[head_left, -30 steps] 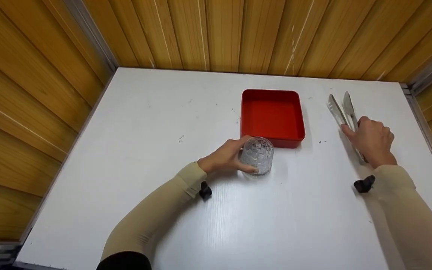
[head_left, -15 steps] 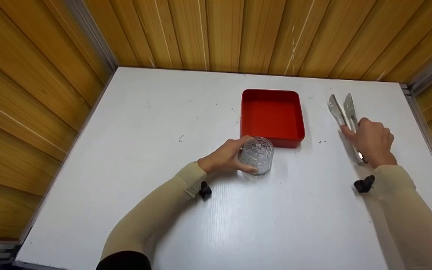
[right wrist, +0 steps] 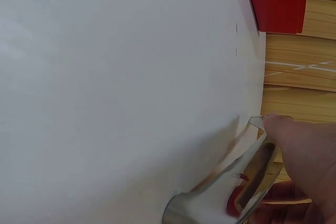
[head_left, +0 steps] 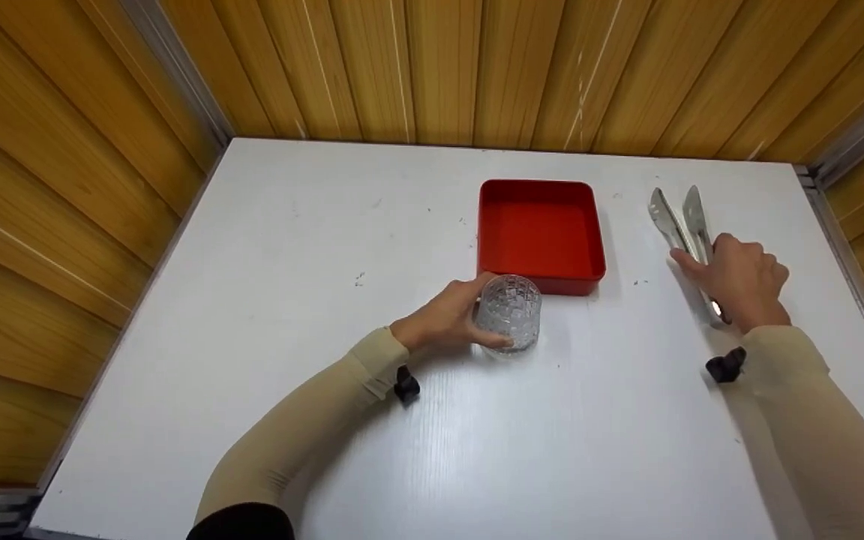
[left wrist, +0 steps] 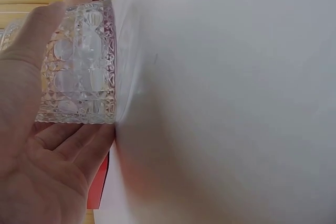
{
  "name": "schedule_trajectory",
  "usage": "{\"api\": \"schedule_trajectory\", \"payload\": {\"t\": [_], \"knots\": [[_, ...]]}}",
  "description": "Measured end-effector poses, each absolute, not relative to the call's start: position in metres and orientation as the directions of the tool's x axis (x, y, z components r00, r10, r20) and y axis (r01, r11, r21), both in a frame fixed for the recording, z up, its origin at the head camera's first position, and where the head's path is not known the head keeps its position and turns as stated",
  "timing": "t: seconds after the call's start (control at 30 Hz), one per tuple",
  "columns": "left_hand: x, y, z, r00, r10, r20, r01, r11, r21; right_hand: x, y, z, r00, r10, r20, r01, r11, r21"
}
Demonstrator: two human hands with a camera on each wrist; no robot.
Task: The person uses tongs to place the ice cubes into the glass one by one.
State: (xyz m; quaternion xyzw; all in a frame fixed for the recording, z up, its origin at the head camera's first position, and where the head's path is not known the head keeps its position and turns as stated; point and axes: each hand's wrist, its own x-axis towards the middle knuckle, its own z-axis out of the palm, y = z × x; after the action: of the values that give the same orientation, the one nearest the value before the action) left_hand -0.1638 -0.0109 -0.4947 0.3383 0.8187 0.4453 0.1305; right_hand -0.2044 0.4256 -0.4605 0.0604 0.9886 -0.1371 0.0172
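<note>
My left hand (head_left: 443,315) grips a clear, patterned drinking glass (head_left: 509,319) from its left side, just in front of the red box. In the left wrist view the thumb and fingers curve round the faceted wall of the glass (left wrist: 79,66), its base right at the tabletop. Over on the right, my right hand (head_left: 745,281) holds a pair of metal tongs (head_left: 678,225) round the arms, with the two tips pointing away and spread apart. The right wrist view shows the shiny hinge end of the tongs (right wrist: 210,198) close over the table.
A square red box (head_left: 544,283), open at the top, stands behind the glass. The white table (head_left: 289,247) reaches back to wood-patterned wall panels (head_left: 439,75). More panels rise along the left (head_left: 49,240) and right sides.
The tongs' tips have shifted slightly in my right hand and stand a little differently apart. The glass and my left hand stay in place; the whole head view has moved a touch.
</note>
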Motion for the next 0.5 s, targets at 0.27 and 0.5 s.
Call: {"api": "schedule_trajectory", "payload": {"t": [0.27, 0.5], "knots": [[-0.1577, -0.0117, -0.4926, -0.757, 0.650, 0.067, 0.422, 0.407, 0.810, -0.2028, 0.4243, -0.4548, -0.989, 0.135, -0.059, 0.145, 0.954, -0.262], [-0.1556, -0.0187, -0.4888, -0.757, 0.648, 0.081, 0.447, 0.424, 0.787, -0.2031, 0.4184, -0.4521, -0.989, 0.127, 0.080, 0.097, 0.946, -0.310]]}}
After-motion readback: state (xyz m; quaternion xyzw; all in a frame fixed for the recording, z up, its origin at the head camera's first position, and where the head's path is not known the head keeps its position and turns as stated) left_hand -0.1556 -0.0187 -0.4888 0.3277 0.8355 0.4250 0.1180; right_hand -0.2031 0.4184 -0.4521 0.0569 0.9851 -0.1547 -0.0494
